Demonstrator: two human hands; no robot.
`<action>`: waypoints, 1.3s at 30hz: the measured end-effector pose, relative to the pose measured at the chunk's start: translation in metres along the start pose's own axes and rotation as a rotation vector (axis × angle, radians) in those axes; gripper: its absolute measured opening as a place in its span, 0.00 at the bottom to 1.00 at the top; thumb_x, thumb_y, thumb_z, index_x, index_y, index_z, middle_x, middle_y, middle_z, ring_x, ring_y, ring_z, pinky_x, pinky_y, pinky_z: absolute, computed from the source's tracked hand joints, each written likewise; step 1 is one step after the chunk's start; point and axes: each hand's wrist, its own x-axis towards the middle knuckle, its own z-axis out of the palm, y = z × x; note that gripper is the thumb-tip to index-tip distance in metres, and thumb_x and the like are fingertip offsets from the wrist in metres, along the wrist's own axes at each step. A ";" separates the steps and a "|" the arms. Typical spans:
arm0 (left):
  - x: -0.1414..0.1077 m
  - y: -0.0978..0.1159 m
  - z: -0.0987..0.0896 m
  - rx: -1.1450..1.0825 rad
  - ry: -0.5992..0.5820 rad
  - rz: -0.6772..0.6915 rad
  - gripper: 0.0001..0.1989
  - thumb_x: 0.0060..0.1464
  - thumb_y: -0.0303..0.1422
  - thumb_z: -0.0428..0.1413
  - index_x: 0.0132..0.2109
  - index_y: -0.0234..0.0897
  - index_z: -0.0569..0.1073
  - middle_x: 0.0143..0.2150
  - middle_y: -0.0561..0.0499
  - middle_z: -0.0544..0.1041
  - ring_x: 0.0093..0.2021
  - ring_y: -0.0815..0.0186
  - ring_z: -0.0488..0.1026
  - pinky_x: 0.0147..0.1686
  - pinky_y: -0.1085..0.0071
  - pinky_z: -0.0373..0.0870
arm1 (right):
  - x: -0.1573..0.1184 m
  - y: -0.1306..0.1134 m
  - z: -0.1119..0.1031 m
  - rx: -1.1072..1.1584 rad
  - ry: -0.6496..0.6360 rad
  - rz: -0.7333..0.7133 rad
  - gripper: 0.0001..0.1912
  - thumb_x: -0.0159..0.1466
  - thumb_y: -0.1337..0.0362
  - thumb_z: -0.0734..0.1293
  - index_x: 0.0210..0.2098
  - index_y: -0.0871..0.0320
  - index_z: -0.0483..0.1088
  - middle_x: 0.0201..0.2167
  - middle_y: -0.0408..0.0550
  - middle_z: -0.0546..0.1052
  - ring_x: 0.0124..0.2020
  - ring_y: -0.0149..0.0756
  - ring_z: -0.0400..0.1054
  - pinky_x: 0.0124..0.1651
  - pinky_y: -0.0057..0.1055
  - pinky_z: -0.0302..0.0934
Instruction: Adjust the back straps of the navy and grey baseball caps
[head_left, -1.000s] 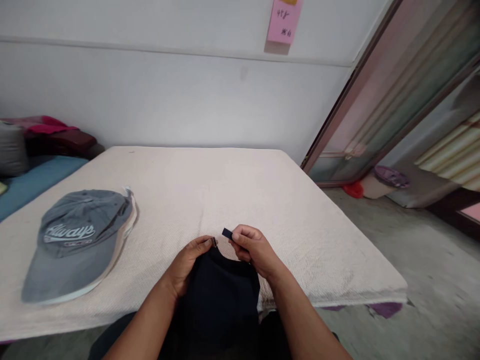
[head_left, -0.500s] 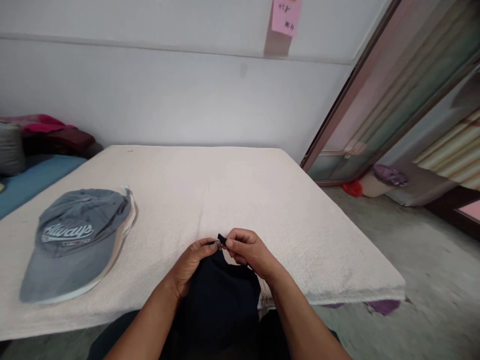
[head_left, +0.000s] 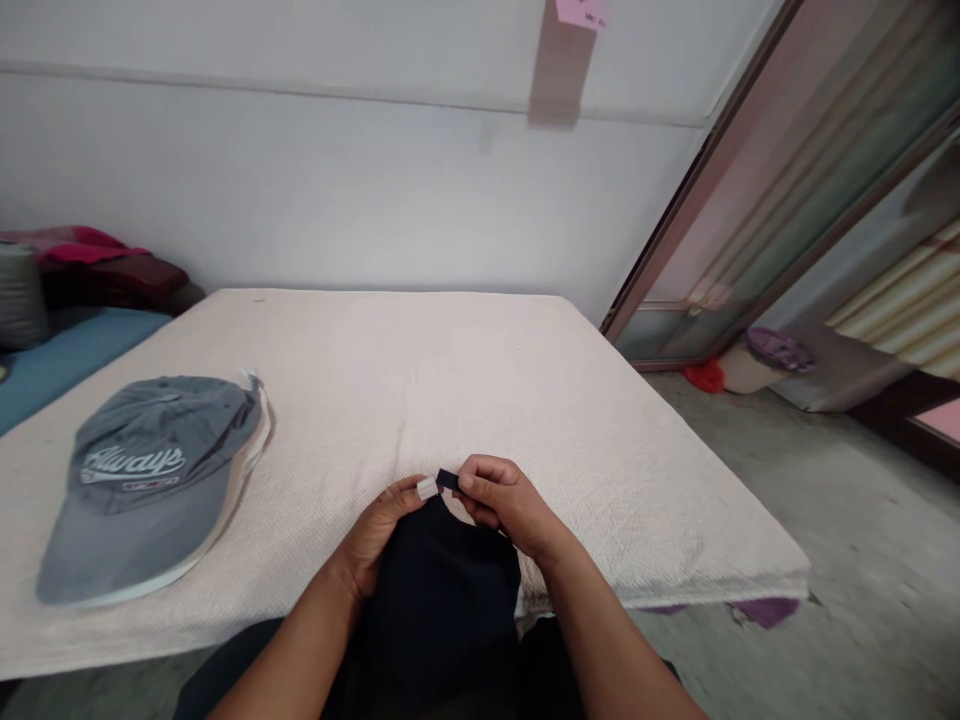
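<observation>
A dark navy cap (head_left: 442, 600) lies over my lap, with the arched opening at its back facing away from me. My left hand (head_left: 390, 515) is closed on the cap's left edge, and a small white tag or buckle piece (head_left: 427, 488) shows at its thumb. Pinched between the thumb and fingers of my right hand (head_left: 495, 490) is a short dark strap end (head_left: 448, 480). The strap end and the white piece almost meet; whether they touch I cannot tell. Off to the left, a grey cap (head_left: 157, 480) with white "Always" lettering sits apart from both hands.
A cream textured cloth covers the table (head_left: 420, 360) before me, up against a white wall (head_left: 337, 200). A pink note (head_left: 581, 12) hangs there. A blue surface (head_left: 82, 345) adjoins on the left. A bin with a purple liner (head_left: 780, 350) stands on the floor at right.
The white piece at my left thumb now shows clearly, and more of the dark strap end's flat side faces me. Both hands stay in nearly the same place.
</observation>
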 end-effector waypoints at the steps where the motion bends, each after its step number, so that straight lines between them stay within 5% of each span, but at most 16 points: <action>1: 0.000 0.000 0.000 0.003 -0.017 0.007 0.08 0.49 0.25 0.60 0.39 0.32 0.78 0.31 0.46 0.81 0.33 0.61 0.78 0.39 0.68 0.72 | 0.000 0.000 0.000 -0.016 -0.007 0.004 0.14 0.60 0.57 0.68 0.26 0.59 0.66 0.19 0.38 0.65 0.16 0.21 0.48 0.21 0.24 0.39; 30: -0.001 0.003 0.000 0.172 0.120 0.005 0.10 0.43 0.28 0.66 0.34 0.33 0.76 0.26 0.50 0.78 0.25 0.68 0.74 0.29 0.73 0.70 | -0.004 -0.004 -0.005 -0.110 -0.089 0.094 0.13 0.58 0.57 0.69 0.25 0.59 0.66 0.19 0.39 0.63 0.19 0.24 0.52 0.21 0.23 0.42; 39: 0.000 0.002 -0.002 0.216 0.049 -0.020 0.06 0.48 0.31 0.64 0.33 0.33 0.75 0.25 0.52 0.75 0.24 0.70 0.72 0.27 0.75 0.65 | -0.005 -0.003 -0.005 -0.105 -0.119 0.103 0.13 0.59 0.56 0.68 0.26 0.60 0.66 0.20 0.38 0.62 0.19 0.23 0.50 0.21 0.23 0.41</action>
